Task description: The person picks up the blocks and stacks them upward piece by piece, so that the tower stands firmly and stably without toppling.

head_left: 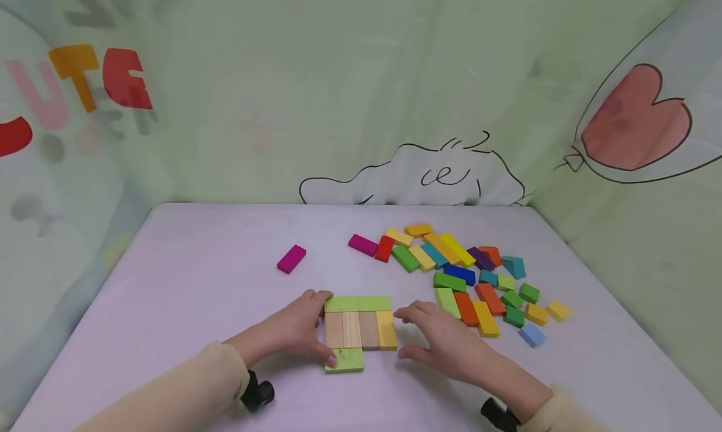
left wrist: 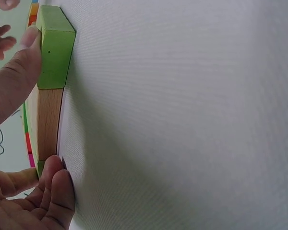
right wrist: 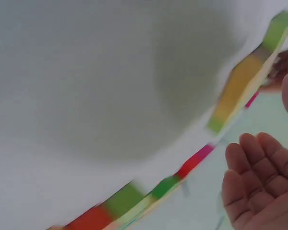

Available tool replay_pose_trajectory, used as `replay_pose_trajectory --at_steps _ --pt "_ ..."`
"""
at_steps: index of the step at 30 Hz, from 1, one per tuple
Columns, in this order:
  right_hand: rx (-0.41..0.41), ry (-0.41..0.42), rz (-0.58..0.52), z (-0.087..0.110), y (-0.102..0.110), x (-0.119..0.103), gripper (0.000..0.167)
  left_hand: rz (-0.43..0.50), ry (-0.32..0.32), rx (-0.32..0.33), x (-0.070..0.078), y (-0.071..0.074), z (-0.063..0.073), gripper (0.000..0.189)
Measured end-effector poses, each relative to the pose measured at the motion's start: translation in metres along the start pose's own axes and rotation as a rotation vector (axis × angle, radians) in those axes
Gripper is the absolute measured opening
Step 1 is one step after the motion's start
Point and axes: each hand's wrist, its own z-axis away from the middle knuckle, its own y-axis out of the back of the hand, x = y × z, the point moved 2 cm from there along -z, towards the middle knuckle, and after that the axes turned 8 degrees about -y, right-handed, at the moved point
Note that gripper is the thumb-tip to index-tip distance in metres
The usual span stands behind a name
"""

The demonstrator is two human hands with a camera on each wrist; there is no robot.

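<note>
Flat wooden blocks lie edge to edge in the head view: two light green blocks [head_left: 341, 304] along the far side, plain wood blocks [head_left: 352, 330] and a yellow block [head_left: 387, 330] in the middle row, and one light green block [head_left: 345, 360] at the near left. My left hand [head_left: 301, 331] spans the left side, thumb on the near green block [left wrist: 57, 57] and fingers at the far green one, holding the blocks between them. To the right, my right hand [head_left: 445, 344] hovers by the yellow block [right wrist: 242, 84], fingers apart and holding nothing.
Several loose coloured blocks [head_left: 449, 281] lie scattered at the right and back of the white table [head_left: 197, 294]. One magenta block [head_left: 291, 259] sits apart at the back left. A printed curtain [head_left: 338, 93] rises behind the table's far edge.
</note>
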Motion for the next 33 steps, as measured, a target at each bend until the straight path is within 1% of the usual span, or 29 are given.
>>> replay_pose_trajectory --at_steps 3,6,9,11,16,21,25,29,31,33 --pt "0.050 -0.041 -0.016 -0.005 0.006 0.031 0.055 0.006 0.009 -0.001 -0.002 0.000 0.001 0.111" --pt "0.115 -0.035 0.026 -0.010 0.009 0.059 0.056 0.006 0.013 -0.005 -0.002 0.000 0.001 0.112" --pt "0.152 -0.010 0.078 -0.014 0.011 0.078 0.057 0.006 0.013 -0.005 -0.003 0.000 0.001 0.112" --pt "0.147 0.002 0.102 -0.015 0.011 0.085 0.059 0.007 0.013 -0.004 -0.003 0.000 0.002 0.112" --pt "0.110 0.004 0.132 -0.019 0.010 0.092 0.060 0.013 0.008 -0.004 -0.003 0.000 0.004 0.112" --pt "0.110 0.014 0.161 -0.021 0.010 0.092 0.058 0.018 0.008 -0.003 -0.001 0.000 0.005 0.112" --pt "0.091 -0.005 0.152 -0.021 0.012 0.091 0.058 0.014 0.005 -0.002 0.000 0.000 0.005 0.111" --pt "0.056 -0.043 0.139 -0.019 0.013 0.086 0.067 0.009 0.001 0.000 0.000 0.000 0.004 0.111" --pt "0.038 -0.059 0.159 -0.018 0.011 0.080 0.072 0.008 0.001 0.002 0.001 0.001 0.004 0.111" --pt "0.023 -0.067 0.183 -0.015 0.008 0.073 0.072 0.006 0.005 0.002 0.001 0.002 0.003 0.111"
